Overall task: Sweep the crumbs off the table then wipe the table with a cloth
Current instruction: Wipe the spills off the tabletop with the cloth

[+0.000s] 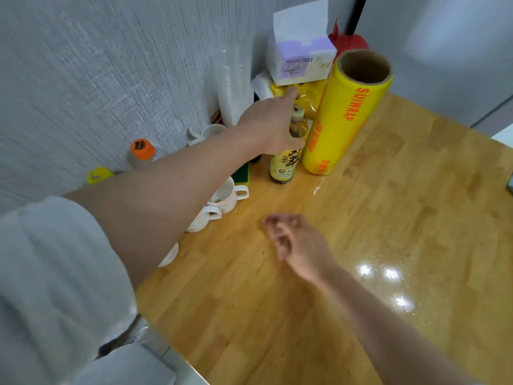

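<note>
We reached our left hand (pixel 273 122) into the clutter at the back corner of the glossy wooden table (pixel 388 218).

Its fingers were spread loosely over the yellow-labelled brown bottle (pixel 286 162), the forefinger stretched toward a yellow packet (pixel 308 91); we could not tell whether it gripped anything. Our right hand (pixel 297 240), blurred, hovered low over the tabletop with fingers curled in, and we could not tell whether it held something. We read "SUNWRAP" in red on the tall yellow cling-film roll (pixel 341 118) and "PRINTING TISSUE" on the white-and-lilac tissue box (pixel 302 58). The bottle's characters were unreadable. White cups (pixel 224 195) sat partly hidden under our forearm. We could make out no crumbs or cloth.
</note>
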A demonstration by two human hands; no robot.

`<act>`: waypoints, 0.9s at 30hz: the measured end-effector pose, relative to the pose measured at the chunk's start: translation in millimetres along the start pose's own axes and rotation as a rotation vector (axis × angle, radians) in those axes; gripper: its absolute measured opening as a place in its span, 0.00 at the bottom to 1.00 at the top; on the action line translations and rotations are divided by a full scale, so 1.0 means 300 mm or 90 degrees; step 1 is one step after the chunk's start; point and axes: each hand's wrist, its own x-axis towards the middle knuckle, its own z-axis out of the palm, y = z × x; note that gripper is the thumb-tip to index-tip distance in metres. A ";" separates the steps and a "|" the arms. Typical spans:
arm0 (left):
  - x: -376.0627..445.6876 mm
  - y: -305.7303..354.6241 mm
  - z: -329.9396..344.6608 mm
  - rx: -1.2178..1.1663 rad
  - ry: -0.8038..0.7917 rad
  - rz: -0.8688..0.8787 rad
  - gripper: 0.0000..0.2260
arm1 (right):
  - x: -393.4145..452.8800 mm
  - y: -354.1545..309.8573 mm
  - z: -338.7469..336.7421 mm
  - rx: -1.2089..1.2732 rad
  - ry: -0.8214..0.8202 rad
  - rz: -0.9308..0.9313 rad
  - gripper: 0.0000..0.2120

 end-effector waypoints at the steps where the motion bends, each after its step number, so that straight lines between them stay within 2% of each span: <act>1: -0.013 0.001 -0.002 -0.005 -0.010 -0.012 0.40 | -0.051 -0.040 0.033 -0.006 -0.064 -0.078 0.14; 3: -0.056 0.007 -0.018 -0.029 -0.053 -0.054 0.47 | -0.113 -0.041 0.023 -0.004 -0.132 -0.173 0.15; 4: -0.080 0.009 -0.028 -0.034 -0.068 -0.075 0.48 | -0.109 -0.004 -0.014 0.001 -0.130 -0.160 0.16; 6: -0.156 0.019 -0.041 -0.007 -0.045 -0.089 0.43 | -0.077 0.101 -0.119 0.024 -0.038 -0.024 0.18; 8: -0.243 0.042 -0.041 0.008 0.000 -0.059 0.30 | -0.051 0.220 -0.229 0.065 0.161 0.243 0.20; 9: -0.290 0.056 -0.033 -0.005 -0.008 -0.042 0.25 | -0.050 0.241 -0.236 0.083 0.224 0.337 0.19; 10: -0.336 0.067 -0.013 -0.020 -0.041 -0.033 0.21 | -0.052 0.219 -0.209 0.070 0.244 0.350 0.18; 11: -0.385 0.083 0.018 -0.031 -0.091 -0.034 0.18 | -0.065 0.172 -0.148 0.052 0.223 0.285 0.18; 13: -0.473 0.107 0.105 -0.013 -0.207 -0.055 0.16 | -0.142 0.018 0.004 0.086 0.095 0.072 0.14; 15: -0.576 0.117 0.208 0.024 -0.307 -0.074 0.21 | -0.267 -0.096 0.108 0.096 -0.070 -0.118 0.12; 17: -0.663 0.100 0.281 0.051 -0.376 -0.099 0.30 | -0.325 -0.073 0.089 0.084 -0.137 -0.204 0.13; 19: -0.720 0.073 0.320 0.025 -0.399 -0.159 0.33 | -0.326 0.030 -0.047 0.075 -0.112 -0.136 0.12; 20: -0.736 0.057 0.333 0.002 -0.397 -0.192 0.32 | -0.318 0.114 -0.126 0.105 -0.063 -0.046 0.13; 22: -0.760 0.040 0.358 -0.040 -0.398 -0.233 0.32 | -0.330 0.300 -0.269 0.132 0.105 0.205 0.16; 23: -0.771 0.042 0.371 -0.044 -0.408 -0.242 0.34 | -0.354 0.364 -0.308 0.103 0.185 0.359 0.16; 24: -0.782 0.047 0.389 -0.032 -0.414 -0.246 0.36 | -0.374 0.382 -0.314 0.035 0.234 0.448 0.15; 25: -0.787 0.055 0.407 -0.013 -0.412 -0.245 0.38 | -0.391 0.352 -0.288 0.007 0.245 0.446 0.15; 27: -0.792 0.054 0.425 0.002 -0.390 -0.255 0.39 | -0.408 0.185 -0.165 0.100 0.156 0.256 0.14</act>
